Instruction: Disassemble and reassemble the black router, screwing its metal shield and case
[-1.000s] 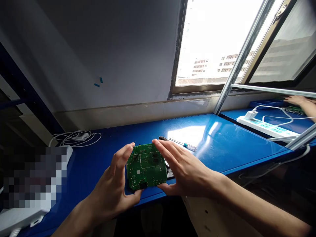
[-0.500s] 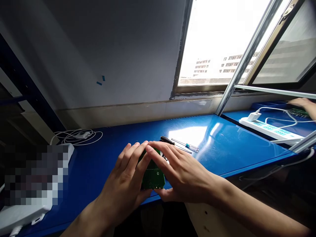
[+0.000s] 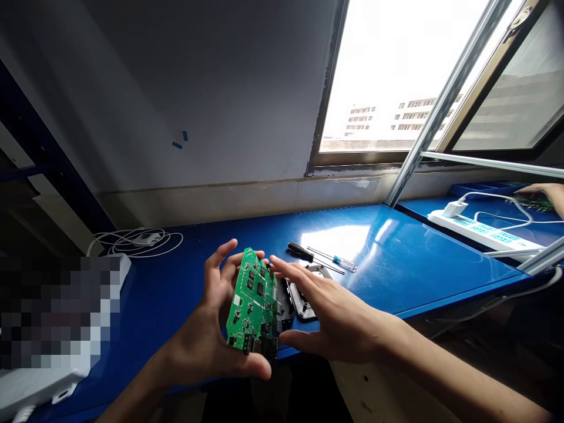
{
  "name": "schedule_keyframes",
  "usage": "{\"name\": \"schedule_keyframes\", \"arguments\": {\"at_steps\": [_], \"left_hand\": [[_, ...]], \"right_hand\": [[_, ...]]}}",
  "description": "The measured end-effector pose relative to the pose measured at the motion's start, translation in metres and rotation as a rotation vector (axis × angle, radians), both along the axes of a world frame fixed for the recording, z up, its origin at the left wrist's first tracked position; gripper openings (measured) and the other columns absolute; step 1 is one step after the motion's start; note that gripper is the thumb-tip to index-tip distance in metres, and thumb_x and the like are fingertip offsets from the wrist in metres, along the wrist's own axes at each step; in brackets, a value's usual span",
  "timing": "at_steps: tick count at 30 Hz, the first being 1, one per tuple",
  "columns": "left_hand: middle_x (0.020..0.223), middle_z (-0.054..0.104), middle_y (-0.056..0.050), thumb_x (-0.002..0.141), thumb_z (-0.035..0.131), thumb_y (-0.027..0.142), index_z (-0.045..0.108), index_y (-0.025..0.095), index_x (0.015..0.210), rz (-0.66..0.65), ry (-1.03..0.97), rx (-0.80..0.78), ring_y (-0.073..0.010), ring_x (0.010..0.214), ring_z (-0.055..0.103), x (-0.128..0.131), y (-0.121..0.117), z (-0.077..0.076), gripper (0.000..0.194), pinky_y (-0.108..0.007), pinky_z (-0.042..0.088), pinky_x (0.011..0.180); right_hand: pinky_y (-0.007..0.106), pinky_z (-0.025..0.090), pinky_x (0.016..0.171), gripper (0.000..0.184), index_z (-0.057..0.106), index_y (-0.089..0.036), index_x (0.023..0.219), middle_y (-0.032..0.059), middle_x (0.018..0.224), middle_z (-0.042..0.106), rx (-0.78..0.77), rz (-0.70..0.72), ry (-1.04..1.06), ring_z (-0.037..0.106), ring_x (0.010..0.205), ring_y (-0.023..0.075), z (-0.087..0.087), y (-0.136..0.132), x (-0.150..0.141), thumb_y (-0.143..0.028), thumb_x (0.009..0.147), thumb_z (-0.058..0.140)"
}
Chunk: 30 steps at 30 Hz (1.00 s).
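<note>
A green circuit board (image 3: 247, 299), tilted up on edge with its chips and black connectors showing, rests in the grip of my left hand (image 3: 198, 335). The thumb lies along its lower edge and the fingers are behind it. My right hand (image 3: 339, 308) is at the board's right side, fingers stretched out and apart; whether its fingertips touch the board I cannot tell. Behind and below the right hand lie a black plastic housing part (image 3: 285, 302) and a second dark shell (image 3: 305, 305), both partly hidden.
Beyond my right hand lie a black-handled screwdriver (image 3: 301, 251) and a clear-handled one (image 3: 346, 264) on the blue table (image 3: 176, 294). A coiled white cable (image 3: 152, 239) is at the back left. On the right, a power strip (image 3: 489, 230) stands near another person's hand (image 3: 544, 191).
The board has turned from its plain side to its component side. My hands have moved apart, with the board in the left, and the housing parts have come into view.
</note>
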State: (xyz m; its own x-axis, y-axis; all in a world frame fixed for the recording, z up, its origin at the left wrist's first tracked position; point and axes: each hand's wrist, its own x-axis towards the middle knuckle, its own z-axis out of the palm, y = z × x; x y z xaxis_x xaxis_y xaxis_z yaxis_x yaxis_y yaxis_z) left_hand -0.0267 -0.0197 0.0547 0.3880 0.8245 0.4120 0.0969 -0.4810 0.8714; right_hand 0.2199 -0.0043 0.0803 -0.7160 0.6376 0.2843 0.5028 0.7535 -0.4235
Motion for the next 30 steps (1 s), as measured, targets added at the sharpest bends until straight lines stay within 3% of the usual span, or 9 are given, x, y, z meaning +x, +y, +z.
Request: {"name": "schedule_keyframes", "arguments": {"at_steps": [6,10,14,18,22,26,30], "left_hand": [[0.156,0.037,-0.015,0.060,0.080,0.077,-0.002,0.041,0.155,0.008,0.008,-0.009,-0.0388,0.142,0.045,0.001,0.002,-0.002,0.130,-0.059,0.045,0.113],[0.162,0.028,-0.016,0.059,0.089,0.066,-0.013,0.045,0.156,0.052,0.069,-0.062,-0.0417,0.148,0.034,-0.005,0.017,-0.011,0.142,-0.065,0.040,0.113],[0.170,0.009,-0.016,0.070,0.088,0.057,-0.009,0.043,0.158,0.160,0.492,-0.020,-0.0446,0.153,0.018,-0.019,0.031,-0.026,0.132,-0.071,0.030,0.115],[0.168,0.012,-0.022,0.073,0.082,0.060,-0.011,0.031,0.161,0.093,0.770,-0.010,-0.0466,0.153,0.015,-0.024,0.031,-0.035,0.131,-0.071,0.032,0.115],[0.168,0.015,-0.021,0.076,0.081,0.049,-0.012,0.028,0.161,0.080,0.791,0.022,-0.0430,0.153,0.021,-0.024,0.029,-0.036,0.128,-0.066,0.035,0.116],[0.169,0.010,-0.020,0.077,0.081,0.040,-0.015,0.029,0.160,0.098,0.749,0.026,-0.0409,0.154,0.019,-0.027,0.032,-0.040,0.128,-0.063,0.034,0.118],[0.168,0.016,-0.019,0.074,0.084,0.038,-0.010,0.031,0.161,0.098,0.694,0.031,-0.0409,0.153,0.024,-0.028,0.033,-0.042,0.128,-0.063,0.035,0.117]], "right_hand": [[0.049,0.055,0.104,0.111,0.009,-0.029,0.161,0.0183,0.154,0.048,-0.093,-0.005,0.106,0.058,0.133,0.0317,-0.008,0.003,-0.001,-0.033,0.077,0.083],[0.052,0.056,0.102,0.110,0.009,-0.024,0.161,0.0201,0.146,0.056,0.010,-0.101,0.132,0.061,0.130,0.0336,-0.017,0.019,0.006,-0.029,0.078,0.080],[0.055,0.062,0.090,0.098,0.012,-0.016,0.160,0.0260,0.144,0.056,0.207,-0.191,0.013,0.067,0.120,0.0386,-0.021,0.042,0.014,-0.025,0.083,0.072],[0.050,0.065,0.082,0.086,0.022,-0.013,0.157,0.0255,0.141,0.058,0.299,-0.171,-0.144,0.072,0.110,0.0357,-0.019,0.051,0.015,-0.022,0.085,0.068],[0.044,0.066,0.081,0.083,0.028,-0.012,0.156,0.0234,0.142,0.058,0.352,-0.108,-0.237,0.069,0.115,0.0339,-0.017,0.048,0.009,-0.023,0.084,0.069],[0.038,0.065,0.068,0.083,0.030,-0.011,0.155,0.0210,0.141,0.060,0.346,-0.042,-0.338,0.074,0.099,0.0289,-0.014,0.045,0.003,-0.022,0.082,0.070],[0.033,0.061,0.060,0.083,0.033,-0.012,0.153,0.0189,0.138,0.062,0.311,-0.021,-0.403,0.074,0.086,0.0260,-0.010,0.047,-0.001,-0.022,0.079,0.072]]}}
